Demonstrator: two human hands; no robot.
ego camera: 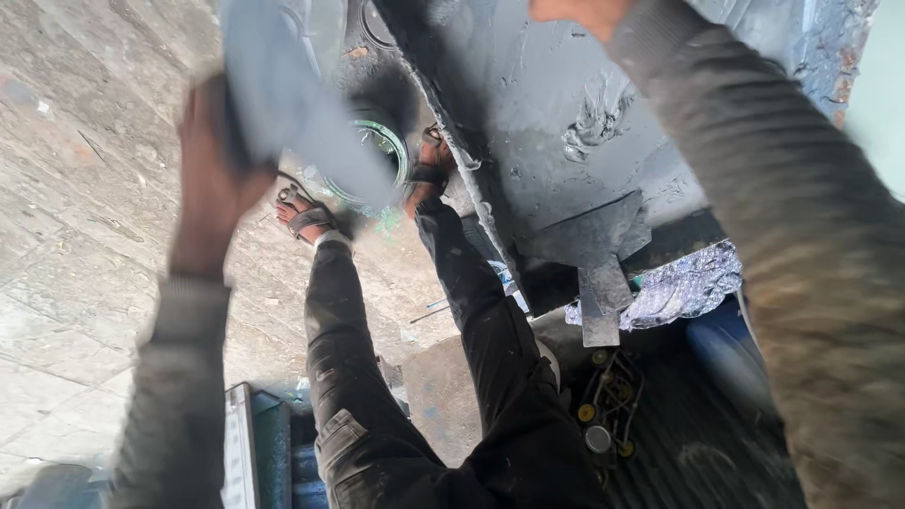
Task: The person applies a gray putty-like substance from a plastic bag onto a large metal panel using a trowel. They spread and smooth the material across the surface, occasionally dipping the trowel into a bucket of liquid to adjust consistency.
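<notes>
Our left hand [212, 174] is clamped on a flat grey sheet [302, 104], blurred, which extends up and right from the fist. Our right hand [577, 11] is cut off at the frame top, grip unclear, touching the grey putty-smeared panel [556, 104] just below it.

Grey-brown ribbed sleeves [811, 245], grimy black trousers [490, 377], and dark strapped sandals [309, 219].

Green-rimmed bucket [382, 155], patterned cloth [683, 287] — concrete floor [75, 217]

Soft daylight, no glare, motion-blurred arms, dim shadowed lower right corner
</notes>
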